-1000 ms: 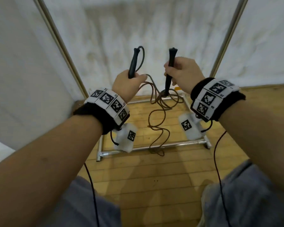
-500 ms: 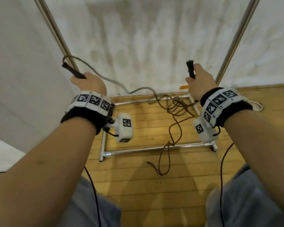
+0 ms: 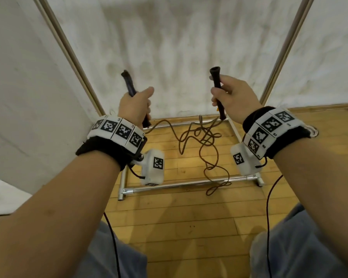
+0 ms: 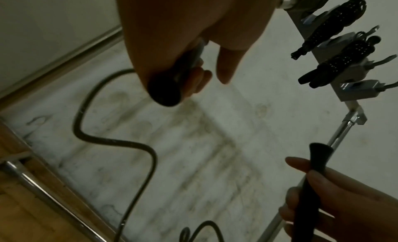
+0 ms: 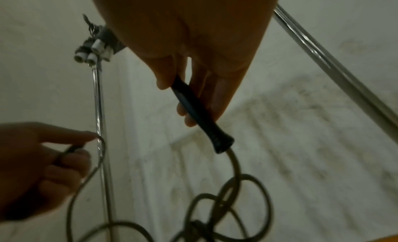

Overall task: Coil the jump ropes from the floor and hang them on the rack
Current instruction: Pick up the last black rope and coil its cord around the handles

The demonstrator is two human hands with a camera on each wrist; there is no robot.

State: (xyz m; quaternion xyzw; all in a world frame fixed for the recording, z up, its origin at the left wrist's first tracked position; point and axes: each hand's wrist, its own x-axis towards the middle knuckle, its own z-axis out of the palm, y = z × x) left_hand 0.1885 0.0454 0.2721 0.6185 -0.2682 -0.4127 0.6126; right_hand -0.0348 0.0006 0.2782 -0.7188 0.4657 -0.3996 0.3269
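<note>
Your left hand (image 3: 136,106) is wrapped around one black handle (image 3: 129,83) of the jump rope, fingers curled and the thumb (image 3: 147,92) lying straight forward, left of centre in the head view. Your right hand (image 3: 234,97) pinches the other handle (image 3: 216,85) between thumb and curled fingers, right of centre; this handle stands near upright, flared end up. In the right wrist view that handle (image 5: 200,116) is slim, round and dark, widening to a collar where the cord leaves it.

From both handles the brown cord (image 3: 204,143) drops in loose, kinked loops to the centre of the head view, where it lies tangled on the wooden plank floor (image 3: 179,217) and crosses the near base bar (image 3: 181,183) of the rack. The bar is a shiny metal tube; two more metal uprights (image 3: 72,55) rise diagonally at upper left and upper right against a stained white backdrop (image 3: 169,47).

At the upper right of the left wrist view, dark textured jump-rope handles (image 4: 336,24) already hang on grey hooks (image 4: 355,90) of the rack.

Each of your wrists carries a black band with white square-patterned marker tiles (image 3: 117,131) and a white camera box (image 3: 154,169) beneath; thin black cables (image 3: 113,243) trail down toward your grey trousers (image 3: 301,251) at the bottom of the frame.
</note>
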